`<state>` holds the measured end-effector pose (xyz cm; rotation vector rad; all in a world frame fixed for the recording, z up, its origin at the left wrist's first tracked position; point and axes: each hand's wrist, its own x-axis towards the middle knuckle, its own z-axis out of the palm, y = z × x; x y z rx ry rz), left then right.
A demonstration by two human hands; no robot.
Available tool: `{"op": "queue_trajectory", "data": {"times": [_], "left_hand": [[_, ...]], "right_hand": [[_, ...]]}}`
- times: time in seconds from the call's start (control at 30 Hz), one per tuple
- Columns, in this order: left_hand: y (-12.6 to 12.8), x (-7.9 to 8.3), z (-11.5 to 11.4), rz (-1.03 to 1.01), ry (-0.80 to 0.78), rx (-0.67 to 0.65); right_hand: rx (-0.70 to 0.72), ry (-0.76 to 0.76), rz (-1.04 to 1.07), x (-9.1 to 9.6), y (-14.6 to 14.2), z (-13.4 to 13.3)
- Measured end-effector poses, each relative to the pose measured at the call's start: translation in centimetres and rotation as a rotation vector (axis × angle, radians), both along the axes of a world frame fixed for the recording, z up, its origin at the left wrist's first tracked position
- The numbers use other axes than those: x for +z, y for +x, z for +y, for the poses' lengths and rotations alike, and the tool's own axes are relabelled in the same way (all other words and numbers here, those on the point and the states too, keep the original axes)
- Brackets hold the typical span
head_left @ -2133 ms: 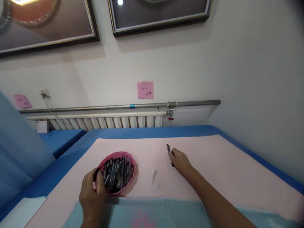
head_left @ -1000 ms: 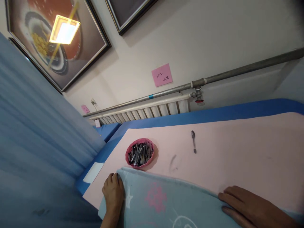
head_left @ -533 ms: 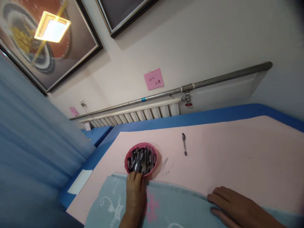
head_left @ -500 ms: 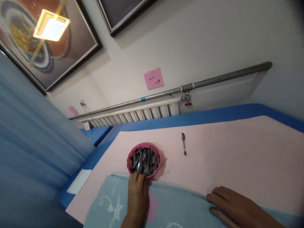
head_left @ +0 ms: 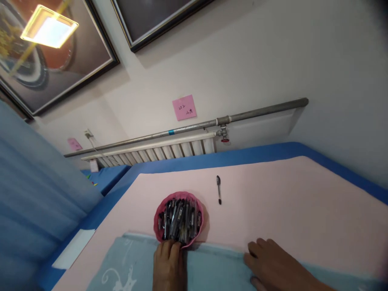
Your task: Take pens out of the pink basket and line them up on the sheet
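Note:
A round pink basket (head_left: 158, 207) with a scalloped rim sits on pink paper and is filled with black-and-clear pens (head_left: 178, 220). My left hand (head_left: 166, 262) has its fingers curled over the basket's near rim, close to the pen ends; the fingertips are partly hidden. A light blue-green cloth (head_left: 215, 264) with white swirls lies along the near side, under my left wrist. My right hand (head_left: 275, 262) rests at the cloth's far edge, fingers loosely bent and thumb apart, with nothing visible in it. One single pen (head_left: 219, 190) lies on the paper beyond the basket.
The pink paper (head_left: 273, 194) covers a table with a blue border (head_left: 257, 152). A white sheet (head_left: 74, 248) lies at the left edge beside a blue curtain (head_left: 36, 194). Behind stand a radiator (head_left: 169, 149), a pipe (head_left: 266, 108) and a wall with framed pictures (head_left: 163, 20).
The whole view has shifted. Against the paper and the single pen, the basket sits a little nearer to me and farther right, my left hand still at its rim. The right hand's fingers are more bent.

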<state>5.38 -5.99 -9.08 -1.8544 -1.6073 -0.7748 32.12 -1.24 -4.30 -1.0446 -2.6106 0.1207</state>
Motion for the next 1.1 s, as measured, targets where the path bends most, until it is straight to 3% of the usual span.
{"op": "queue_trajectory", "data": {"times": [0.1,0.17,0.23,0.3,0.37,0.5,0.6,0.7,0.83,0.97,1.1], "left_hand": [[0.6,-0.1,0.3,0.009,-0.034,0.033],[0.8,0.0,0.2,0.018,-0.063,0.038],[0.8,0.0,0.0,0.022,-0.079,0.029],[0.6,-0.1,-0.2,0.016,-0.092,0.024],[0.3,-0.1,-0.5,0.007,-0.108,0.01],[-0.2,0.0,-1.0,-0.009,-0.113,-0.023],[-0.2,0.2,-1.5,-0.013,-0.109,-0.054],[0.0,0.9,-1.8,-0.046,-0.13,-0.041],[-0.1,3.4,-1.3,-0.197,-0.142,0.064],[-0.9,6.1,0.7,-0.312,-0.27,0.2],[-1.3,7.4,3.9,-0.337,-0.4,0.301]], "right_hand": [[-0.021,-0.009,-0.157,4.0,-2.5,2.9],[-0.114,-0.068,-0.233,6.8,-4.5,6.0],[-0.191,-0.109,-0.241,8.3,-6.2,9.1],[-0.247,-0.149,-0.236,7.8,-7.3,11.5],[-0.263,-0.188,-0.221,5.8,-7.8,13.0],[-0.25,-0.245,-0.188,1.5,-7.2,14.4],[-0.258,-0.268,-0.175,0.3,-6.7,15.1],[-0.262,-0.283,-0.171,0.2,-6.4,15.6],[-0.309,-0.31,-0.178,0.9,-6.3,15.7],[-0.36,-0.267,-0.143,2.5,-6.2,15.4],[-0.327,-0.212,-0.105,3.9,-6.4,14.9]]}}
